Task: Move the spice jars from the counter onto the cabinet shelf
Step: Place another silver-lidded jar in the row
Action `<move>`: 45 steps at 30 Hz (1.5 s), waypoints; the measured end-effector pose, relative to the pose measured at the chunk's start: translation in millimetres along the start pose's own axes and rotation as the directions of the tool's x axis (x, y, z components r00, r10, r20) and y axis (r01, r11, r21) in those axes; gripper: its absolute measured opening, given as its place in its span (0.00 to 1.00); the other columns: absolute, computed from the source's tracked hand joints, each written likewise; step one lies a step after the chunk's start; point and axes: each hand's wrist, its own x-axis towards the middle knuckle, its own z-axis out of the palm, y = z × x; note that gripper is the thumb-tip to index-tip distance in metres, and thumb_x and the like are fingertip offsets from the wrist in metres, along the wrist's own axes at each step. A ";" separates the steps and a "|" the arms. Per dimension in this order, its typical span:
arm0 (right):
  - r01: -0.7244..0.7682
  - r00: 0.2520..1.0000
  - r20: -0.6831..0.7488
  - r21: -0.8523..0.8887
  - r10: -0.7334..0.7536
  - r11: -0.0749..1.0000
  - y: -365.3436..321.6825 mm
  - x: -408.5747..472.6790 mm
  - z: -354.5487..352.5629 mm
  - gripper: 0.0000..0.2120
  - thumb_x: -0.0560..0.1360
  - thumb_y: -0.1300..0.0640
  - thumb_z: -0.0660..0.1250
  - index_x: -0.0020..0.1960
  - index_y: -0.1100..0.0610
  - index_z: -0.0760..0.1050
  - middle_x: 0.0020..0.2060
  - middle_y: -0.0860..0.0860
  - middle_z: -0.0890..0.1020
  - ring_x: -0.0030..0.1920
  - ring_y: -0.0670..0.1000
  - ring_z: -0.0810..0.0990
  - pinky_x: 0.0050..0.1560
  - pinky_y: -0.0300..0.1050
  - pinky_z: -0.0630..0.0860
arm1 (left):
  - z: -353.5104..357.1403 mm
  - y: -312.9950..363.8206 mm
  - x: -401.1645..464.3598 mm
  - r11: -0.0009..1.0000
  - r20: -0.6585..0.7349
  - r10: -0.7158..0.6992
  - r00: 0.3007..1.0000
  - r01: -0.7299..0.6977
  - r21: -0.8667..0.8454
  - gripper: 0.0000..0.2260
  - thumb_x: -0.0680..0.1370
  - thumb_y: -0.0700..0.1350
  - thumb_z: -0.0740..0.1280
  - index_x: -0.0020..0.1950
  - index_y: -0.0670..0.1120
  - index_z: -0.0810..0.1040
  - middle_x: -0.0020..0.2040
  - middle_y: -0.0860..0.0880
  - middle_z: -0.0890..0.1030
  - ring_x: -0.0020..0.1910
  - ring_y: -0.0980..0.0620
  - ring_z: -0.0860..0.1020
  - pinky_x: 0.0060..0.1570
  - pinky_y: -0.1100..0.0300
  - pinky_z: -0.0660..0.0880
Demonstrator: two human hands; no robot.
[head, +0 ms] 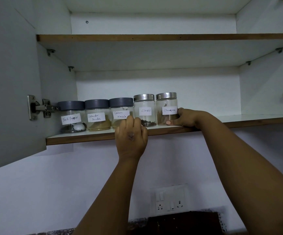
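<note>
The open cabinet (154,85) fills the view above both hands, and its lower shelf (86,137) runs under the fingers of each, so the row of jars stands at fingertip height. That looks deliberate: the jars sit near the front edge, labels facing out, close enough to be read and nudged from below.

Five spice jars stand upright in one line, each touching or just beside the next. To the left of the left hand (131,138) are the Black Pepper jar (71,116), the Coriander Powder jar (97,115) and the Garam Masala jar (120,110), all with dark grey lids and clear walls; pale brown powder lies low in the last two. Between the two hands stands the Cloves jar (144,107), taller, with a steel lid and a dark heap at its base.

The right hand (186,118) is wrapped around the lower part of the Cinnamon jar (166,107), thumb across the front and the rest of the hand behind its right side, probably seating it at the end of the row. The left hand rests curled on the shelf lip in front of the Garam Masala and Cloves jars; whether its fingers press a jar or only the edge, I cannot tell.

No jar shows on the strip of counter (137,224) below the arms, so the job seems nearly finished.
</note>
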 end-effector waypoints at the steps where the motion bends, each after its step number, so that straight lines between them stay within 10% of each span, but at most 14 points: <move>1: 0.001 1.000 -0.001 0.003 -0.001 1.000 -0.2 -1.0 -0.2 0.31 0.76 0.48 0.69 0.73 0.59 0.63 0.68 0.56 0.72 0.66 0.56 0.71 0.65 0.46 0.67 | -0.2 -0.3 -0.2 1.000 -0.003 0.001 1.000 -0.001 0.001 0.05 0.75 0.44 0.60 0.41 0.45 0.73 0.39 0.48 0.72 0.37 0.50 0.69 0.35 0.57 0.65; 29: -0.016 0.998 0.061 0.030 0.014 0.999 7.5 7.5 -2.0 0.35 0.74 0.46 0.71 0.74 0.59 0.62 0.68 0.54 0.72 0.65 0.55 0.72 0.68 0.49 0.68 | 0.0 0.4 -0.6 1.000 0.017 0.003 1.000 -0.003 -0.002 0.06 0.75 0.44 0.59 0.43 0.44 0.73 0.40 0.47 0.73 0.38 0.49 0.69 0.36 0.56 0.67; 36: -0.072 0.996 0.044 0.017 0.071 0.997 3.2 2.1 -2.5 0.53 0.77 0.48 0.68 0.75 0.61 0.26 0.78 0.58 0.56 0.77 0.57 0.56 0.72 0.46 0.57 | -1.5 -0.3 0.9 1.000 0.025 0.005 1.000 -0.005 -0.003 0.06 0.75 0.45 0.59 0.42 0.44 0.73 0.40 0.47 0.73 0.37 0.50 0.69 0.36 0.57 0.65; 45: -0.139 0.982 -0.152 -0.204 0.109 0.969 4.8 -20.8 20.7 0.52 0.72 0.26 0.52 0.76 0.56 0.27 0.78 0.59 0.53 0.75 0.61 0.61 0.72 0.59 0.60 | -17.7 1.7 -1.4 0.997 0.051 0.019 0.999 -0.015 -0.079 0.05 0.77 0.42 0.62 0.41 0.43 0.72 0.40 0.46 0.71 0.39 0.48 0.69 0.37 0.53 0.69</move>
